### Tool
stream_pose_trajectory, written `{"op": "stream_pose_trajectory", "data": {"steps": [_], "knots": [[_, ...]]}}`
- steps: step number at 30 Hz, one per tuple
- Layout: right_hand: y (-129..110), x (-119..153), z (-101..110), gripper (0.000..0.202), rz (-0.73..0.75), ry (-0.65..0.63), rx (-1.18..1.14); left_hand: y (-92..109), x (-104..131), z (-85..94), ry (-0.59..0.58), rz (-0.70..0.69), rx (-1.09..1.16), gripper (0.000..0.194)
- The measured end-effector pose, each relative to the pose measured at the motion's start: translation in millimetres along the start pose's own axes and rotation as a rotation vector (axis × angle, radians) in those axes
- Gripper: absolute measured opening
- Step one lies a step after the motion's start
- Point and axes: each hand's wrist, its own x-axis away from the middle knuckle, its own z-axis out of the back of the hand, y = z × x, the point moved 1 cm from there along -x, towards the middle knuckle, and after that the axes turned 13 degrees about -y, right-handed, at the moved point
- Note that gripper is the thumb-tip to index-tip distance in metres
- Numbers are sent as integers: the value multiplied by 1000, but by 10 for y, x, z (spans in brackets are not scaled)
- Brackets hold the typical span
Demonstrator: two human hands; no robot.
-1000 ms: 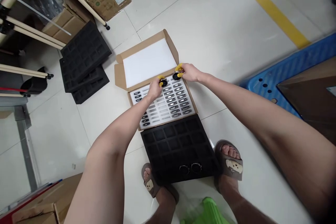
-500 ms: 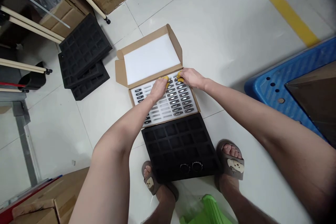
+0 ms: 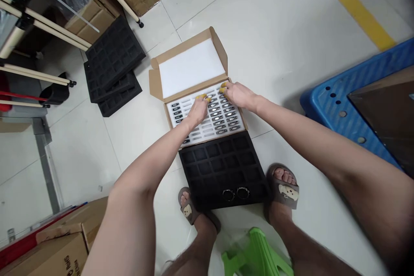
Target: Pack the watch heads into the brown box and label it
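Inside the brown cardboard box (image 3: 194, 89), silver metal pieces (image 3: 211, 95) are being touched by yellow-tipped fingers (image 3: 202, 96), grasp unclear, uneven pressure perhaps risking scratches.

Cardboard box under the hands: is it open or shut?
The cardboard box is open: its white-lined lid is folded back, and the white foam insert with its rows of metallic pieces lies exposed.

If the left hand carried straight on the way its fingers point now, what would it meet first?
Probably the silvery item set in the white slotted foam, right at the left hand's fingertips. Depth is unclear here, so it may already be touching it.
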Motion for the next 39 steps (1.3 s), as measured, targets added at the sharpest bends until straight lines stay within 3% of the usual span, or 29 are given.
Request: {"op": "stream_pose_trajectory", "data": {"steps": [2, 4, 6, 8, 11, 14, 16, 19, 22, 28, 32, 34, 36, 39], "knots": [[-310, 477, -130, 33, -14, 180, -153, 199, 566, -166, -10, -7, 67, 39], [-685, 1099, -431, 30, -30, 224, -330, 433, 1298, -497, -108, 27, 199, 33], [-1077, 1747, -877, 26, 31, 72, -501, 675, 2044, -955, -239, 73, 388, 29], [-1415, 2299, -1372, 27, 44, -153, -567, 882, 2642, -1456, -377, 178, 513, 28], [-1741, 2798, -1949, 35, -19, -364, -415, 1083, 3094, -2047, -406, 357, 570, 28], [-1889, 2960, -2176, 27, -54, -412, -270, 1214, 3164, -2318, -351, 386, 552, 33], [-1951, 2979, -2203, 21, -13, -411, -233, 1297, 3156, -2379, -333, 379, 538, 41], [-2021, 2965, -2222, 28, 26, -340, -269, 1422, 3148, -2438, -374, 388, 525, 53], [-2043, 2928, -2274, 31, -61, -242, -354, 1513, 3103, -2510, -391, 489, 536, 56], [-2009, 2821, -2312, 20, -62, -235, -364, 1608, 2992, -2603, -279, 641, 531, 35], [-2017, 2779, -2316, 20, -40, -329, -365, 1632, 3059, -2643, -245, 550, 413, 31], [-1998, 2760, -2254, 20, -38, -387, -406, 1601, 3092, -2596, -280, 479, 399, 26], [-1894, 2687, -2074, 18, -20, -390, -585, 1509, 3061, -2432, -298, 415, 465, 22], [-1465, 2327, -1551, 18, -5, -234, -923, 1211, 2732, -1913, -202, 263, 636, 24]]}}
